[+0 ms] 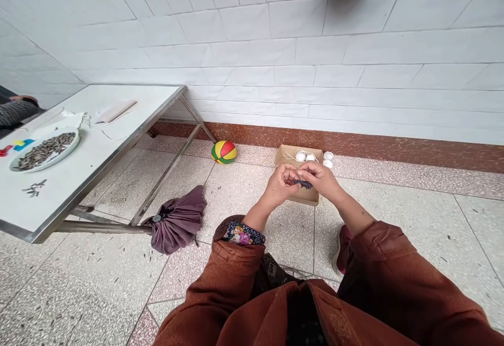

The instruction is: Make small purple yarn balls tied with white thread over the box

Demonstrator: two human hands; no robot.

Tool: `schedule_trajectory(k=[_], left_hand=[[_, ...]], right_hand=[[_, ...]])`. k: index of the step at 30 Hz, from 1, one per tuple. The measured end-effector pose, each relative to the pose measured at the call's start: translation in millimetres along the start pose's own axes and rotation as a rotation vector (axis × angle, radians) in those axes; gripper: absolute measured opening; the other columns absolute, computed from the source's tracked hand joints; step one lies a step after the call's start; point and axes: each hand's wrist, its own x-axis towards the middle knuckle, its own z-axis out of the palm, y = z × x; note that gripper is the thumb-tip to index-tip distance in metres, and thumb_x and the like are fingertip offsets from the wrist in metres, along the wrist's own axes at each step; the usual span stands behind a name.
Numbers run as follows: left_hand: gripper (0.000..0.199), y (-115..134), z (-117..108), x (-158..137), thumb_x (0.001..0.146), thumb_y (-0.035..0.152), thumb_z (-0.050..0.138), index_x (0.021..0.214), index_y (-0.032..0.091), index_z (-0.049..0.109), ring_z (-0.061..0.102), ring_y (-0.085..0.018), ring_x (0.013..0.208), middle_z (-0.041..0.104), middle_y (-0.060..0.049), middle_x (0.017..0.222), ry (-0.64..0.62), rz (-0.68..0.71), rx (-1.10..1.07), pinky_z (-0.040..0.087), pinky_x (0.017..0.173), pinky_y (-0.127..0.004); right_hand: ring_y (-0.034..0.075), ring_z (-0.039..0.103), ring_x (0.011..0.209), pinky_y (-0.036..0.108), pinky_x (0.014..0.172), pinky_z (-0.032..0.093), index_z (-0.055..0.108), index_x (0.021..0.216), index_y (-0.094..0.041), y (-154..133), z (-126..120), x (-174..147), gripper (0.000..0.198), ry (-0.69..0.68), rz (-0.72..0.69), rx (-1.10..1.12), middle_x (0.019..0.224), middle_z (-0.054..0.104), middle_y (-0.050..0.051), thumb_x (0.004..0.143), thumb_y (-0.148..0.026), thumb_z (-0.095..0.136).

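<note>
My left hand (280, 184) and my right hand (319, 177) meet in front of me, fingertips close together in a pinch. Between them is a small dark, bunched piece (303, 184) that looks like gathered fabric or knitting; its exact kind is unclear. Both hands grip it, the left at its left end and the right from above. Beneath them on the floor lies an open cardboard box (282, 155), partly hidden by my hands. White balls of yarn (300, 156) sit in its far part, with loose strands. More white balls (328, 156) lie just right of the box.
At left stands a metal-framed table (157, 96) bearing a plate (77, 137) of sunflower seeds. A purple gathered cloth bag (179, 220) hangs or lies beside its leg. A striped ball (224, 152) rests near the tiled wall (252, 46). A person's dark sleeve (18, 112) shows at far left.
</note>
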Motion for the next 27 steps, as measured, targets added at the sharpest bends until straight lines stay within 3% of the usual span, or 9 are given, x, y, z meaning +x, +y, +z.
schedule_trajectory(k=[3,6,10,13,15,18,23,27], left_hand=[[0.050,3,2,0,0.069,0.021,0.081,0.108,0.022,0.048,0.058,-0.008,0.068,0.063,0.006,0.079,-0.024,-0.028,-0.126,0.046,0.071,-0.024],[0.047,0,0,4,0.070,0.022,0.080,0.105,0.021,0.049,0.058,-0.008,0.067,0.064,0.005,0.079,0.076,-0.018,-0.154,0.045,0.068,-0.023],[0.040,-8,-6,11,0.070,0.015,0.076,0.100,0.021,0.051,0.059,-0.009,0.068,0.064,0.005,0.079,0.284,0.001,-0.061,0.045,0.068,-0.023],[0.036,-12,-11,12,0.070,0.008,0.072,0.098,0.021,0.053,0.058,-0.010,0.068,0.063,0.005,0.077,0.372,0.017,0.134,0.045,0.069,-0.024],[0.037,-14,-12,10,0.070,0.006,0.071,0.100,0.021,0.055,0.057,-0.010,0.067,0.063,0.005,0.077,0.349,0.034,0.284,0.045,0.069,-0.025],[0.040,-12,-8,4,0.070,0.008,0.072,0.104,0.022,0.056,0.056,-0.009,0.066,0.064,0.006,0.079,0.207,0.050,0.355,0.045,0.070,-0.026],[0.042,-4,2,1,0.071,0.015,0.076,0.106,0.021,0.052,0.058,-0.009,0.068,0.063,0.004,0.079,-0.047,0.020,0.031,0.045,0.069,-0.024],[0.049,-2,0,5,0.070,0.020,0.080,0.107,0.021,0.049,0.060,-0.009,0.068,0.065,0.005,0.080,0.036,0.018,-0.116,0.045,0.068,-0.023]], right_hand=[[0.015,0.057,0.069,0.028,0.066,0.045,0.067,0.082,-0.021,8,3,1,0.028,-0.016,0.110,0.105,0.075,0.065,-0.001,0.092,-0.046,0.061],[0.015,0.055,0.066,0.028,0.064,0.044,0.065,0.079,-0.021,15,12,-3,0.029,-0.036,0.136,0.067,0.070,0.062,-0.002,0.092,-0.046,0.058],[0.017,0.058,0.066,0.029,0.064,0.043,0.067,0.085,-0.022,13,24,-14,0.025,-0.143,0.034,-0.089,0.071,0.065,0.000,0.096,-0.040,0.054],[0.018,0.061,0.070,0.030,0.068,0.046,0.067,0.085,-0.022,2,22,-19,0.025,-0.228,-0.079,-0.149,0.076,0.068,0.002,0.098,-0.038,0.054],[0.018,0.063,0.073,0.031,0.071,0.048,0.068,0.088,-0.023,-6,14,-19,0.022,-0.208,-0.117,-0.147,0.079,0.069,0.002,0.098,-0.037,0.055],[0.019,0.063,0.076,0.032,0.074,0.049,0.068,0.089,-0.024,-12,-1,-13,0.019,-0.083,-0.110,-0.114,0.082,0.070,0.003,0.098,-0.035,0.056],[0.018,0.060,0.073,0.032,0.072,0.049,0.064,0.084,-0.022,0,-5,-1,0.023,0.084,-0.010,-0.006,0.076,0.065,0.001,0.097,-0.038,0.054],[0.019,0.061,0.070,0.032,0.068,0.049,0.064,0.082,-0.021,16,15,-5,0.026,0.004,0.045,-0.028,0.073,0.065,0.001,0.098,-0.040,0.053]])
